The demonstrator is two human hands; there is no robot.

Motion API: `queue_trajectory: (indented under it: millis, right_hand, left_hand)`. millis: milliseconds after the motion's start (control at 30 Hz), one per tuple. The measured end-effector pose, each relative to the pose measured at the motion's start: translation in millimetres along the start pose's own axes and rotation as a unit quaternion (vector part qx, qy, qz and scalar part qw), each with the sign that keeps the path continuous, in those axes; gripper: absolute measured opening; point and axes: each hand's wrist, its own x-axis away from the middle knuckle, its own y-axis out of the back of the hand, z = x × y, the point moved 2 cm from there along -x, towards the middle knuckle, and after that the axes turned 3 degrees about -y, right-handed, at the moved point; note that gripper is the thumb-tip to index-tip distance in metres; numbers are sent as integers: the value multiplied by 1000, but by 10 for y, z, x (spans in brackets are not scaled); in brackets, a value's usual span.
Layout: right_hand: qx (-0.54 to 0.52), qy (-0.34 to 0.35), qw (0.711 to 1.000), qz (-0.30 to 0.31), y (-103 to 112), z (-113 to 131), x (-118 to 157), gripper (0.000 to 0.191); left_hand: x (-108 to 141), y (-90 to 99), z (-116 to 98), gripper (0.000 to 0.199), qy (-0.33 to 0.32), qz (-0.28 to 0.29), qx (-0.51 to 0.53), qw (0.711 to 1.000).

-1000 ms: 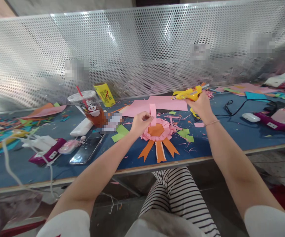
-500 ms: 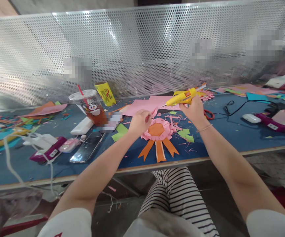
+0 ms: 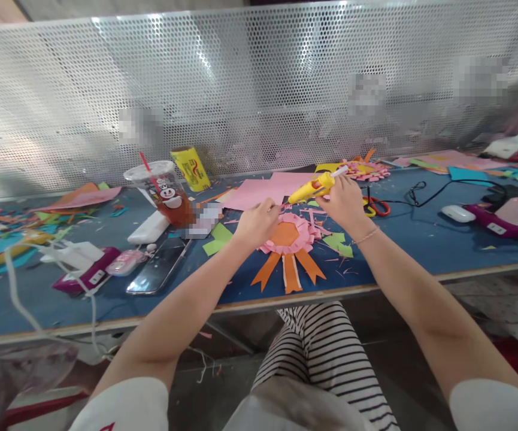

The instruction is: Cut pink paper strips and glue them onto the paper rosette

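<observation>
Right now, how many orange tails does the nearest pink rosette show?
3: left tail, white-edged middle tail, right tail, fanning from the near side of the rosette. Any underneath would be hidden.

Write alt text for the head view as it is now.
A person's right hand holds a yellow glue gun above a blue table, its nozzle close to the left hand. Nearby lies a pink paper rosette with an orange centre and three orange tails, green scraps beside it; a drink cup stands to the left.
</observation>
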Motion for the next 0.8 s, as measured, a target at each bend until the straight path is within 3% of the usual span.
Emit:
queue_trajectory:
  millis: [800]
  right_hand:
    - [63,49,996,29,47,56,10,36]
  left_hand:
    - [-15,32,-55,28,-7,32,-5,999]
